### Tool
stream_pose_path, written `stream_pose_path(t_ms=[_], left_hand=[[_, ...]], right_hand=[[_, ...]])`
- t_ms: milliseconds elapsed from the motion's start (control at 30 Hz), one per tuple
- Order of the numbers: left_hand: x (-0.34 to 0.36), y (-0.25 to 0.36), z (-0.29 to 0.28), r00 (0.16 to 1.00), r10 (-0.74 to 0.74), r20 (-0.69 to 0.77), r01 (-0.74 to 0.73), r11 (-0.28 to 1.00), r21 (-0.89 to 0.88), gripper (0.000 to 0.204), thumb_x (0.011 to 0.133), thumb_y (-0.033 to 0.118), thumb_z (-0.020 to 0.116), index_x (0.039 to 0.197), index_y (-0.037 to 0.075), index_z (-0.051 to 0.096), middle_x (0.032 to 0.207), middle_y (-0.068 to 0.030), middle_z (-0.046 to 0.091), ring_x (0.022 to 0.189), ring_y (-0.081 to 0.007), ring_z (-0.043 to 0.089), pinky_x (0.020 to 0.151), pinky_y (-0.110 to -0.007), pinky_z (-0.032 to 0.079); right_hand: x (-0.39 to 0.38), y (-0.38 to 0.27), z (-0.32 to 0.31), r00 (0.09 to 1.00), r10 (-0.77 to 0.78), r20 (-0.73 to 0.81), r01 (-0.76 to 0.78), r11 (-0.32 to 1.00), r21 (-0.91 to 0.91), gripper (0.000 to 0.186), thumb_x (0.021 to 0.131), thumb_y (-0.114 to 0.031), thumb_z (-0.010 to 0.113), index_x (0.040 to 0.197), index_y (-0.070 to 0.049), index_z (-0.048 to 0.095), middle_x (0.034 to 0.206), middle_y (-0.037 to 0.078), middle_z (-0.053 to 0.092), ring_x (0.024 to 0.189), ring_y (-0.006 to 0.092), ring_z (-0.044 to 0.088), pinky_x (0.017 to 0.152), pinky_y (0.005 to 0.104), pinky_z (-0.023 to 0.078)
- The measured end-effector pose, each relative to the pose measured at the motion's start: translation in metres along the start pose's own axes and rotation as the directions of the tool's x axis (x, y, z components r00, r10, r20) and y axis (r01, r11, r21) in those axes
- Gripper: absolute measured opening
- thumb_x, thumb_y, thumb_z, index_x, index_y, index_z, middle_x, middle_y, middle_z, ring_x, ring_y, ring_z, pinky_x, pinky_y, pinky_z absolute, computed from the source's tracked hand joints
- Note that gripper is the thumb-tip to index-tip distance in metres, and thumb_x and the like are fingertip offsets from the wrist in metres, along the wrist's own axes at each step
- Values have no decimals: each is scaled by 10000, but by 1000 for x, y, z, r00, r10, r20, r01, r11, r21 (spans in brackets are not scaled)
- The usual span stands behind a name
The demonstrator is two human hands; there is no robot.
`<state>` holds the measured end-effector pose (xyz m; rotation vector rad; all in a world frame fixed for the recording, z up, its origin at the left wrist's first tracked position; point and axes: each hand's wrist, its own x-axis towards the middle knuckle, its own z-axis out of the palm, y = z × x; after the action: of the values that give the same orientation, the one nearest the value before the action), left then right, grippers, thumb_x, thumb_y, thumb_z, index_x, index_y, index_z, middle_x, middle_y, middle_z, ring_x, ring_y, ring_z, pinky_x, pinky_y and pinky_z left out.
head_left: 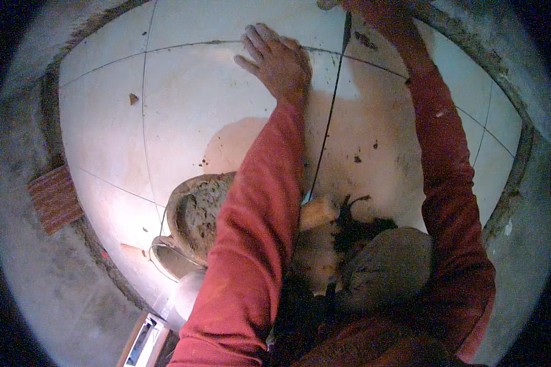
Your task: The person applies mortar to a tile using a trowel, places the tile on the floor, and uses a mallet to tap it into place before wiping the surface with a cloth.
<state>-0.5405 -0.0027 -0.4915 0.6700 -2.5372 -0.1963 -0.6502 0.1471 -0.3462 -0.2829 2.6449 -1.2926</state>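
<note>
My left hand (277, 60) lies flat on a pale floor tile (190, 110), fingers spread and pointing up-left, beside a joint between tiles. At the top edge, my right hand (382, 13) is bent over the floor, partly cut off and in shadow; its fingers look closed. Just below it, a thin dark strip (348, 33) stands along the dark tile joint (329, 119); I cannot tell whether it is a tool in that hand or part of the gap.
Left of my left forearm stands a bucket (196, 214) of grey mortar, next to a small round container (176, 260). A wooden piece (318, 214) and a dark bristly thing (358, 232) lie near my knee. A reddish-brown ridged piece (55, 199) sits at the left tile edge. Crumbs dot the tiles.
</note>
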Motion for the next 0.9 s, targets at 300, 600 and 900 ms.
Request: stream_pose_path(t_ms=[300, 600, 900], left_hand=[[-3, -4, 5, 1000, 2, -11, -2, 999, 39, 587, 978, 318, 469, 1446, -35, 464, 1549, -236, 428, 1461, -429, 353, 1140, -726, 200], [-5, -5, 5, 1000, 6, -8, -6, 1000, 26, 594, 992, 336, 462, 1455, -37, 462, 1557, -248, 413, 1465, -430, 348, 1150, -729, 180], [-5, 4, -1, 999, -4, 41, 4, 1000, 11, 569, 995, 299, 451, 1461, -28, 444, 1559, -229, 406, 1486, -404, 315, 1168, -714, 158]], right_hand=[[-19, -12, -30, 926, -376, 40, 366, 918, 156, 366, 987, -229, 624, 697, -13, 679, 682, 54, 627, 564, 175, 569, 545, 362, 468], [-28, 2, -25, 930, -352, 107, 359, 932, -44, 225, 956, -184, 670, 790, -33, 653, 698, 57, 580, 647, 157, 550, 606, 349, 464], [-10, 44, -26, 750, -661, 25, 651, 730, -209, 246, 950, -198, 693, 781, -26, 642, 707, 60, 598, 650, 187, 573, 613, 404, 468]])
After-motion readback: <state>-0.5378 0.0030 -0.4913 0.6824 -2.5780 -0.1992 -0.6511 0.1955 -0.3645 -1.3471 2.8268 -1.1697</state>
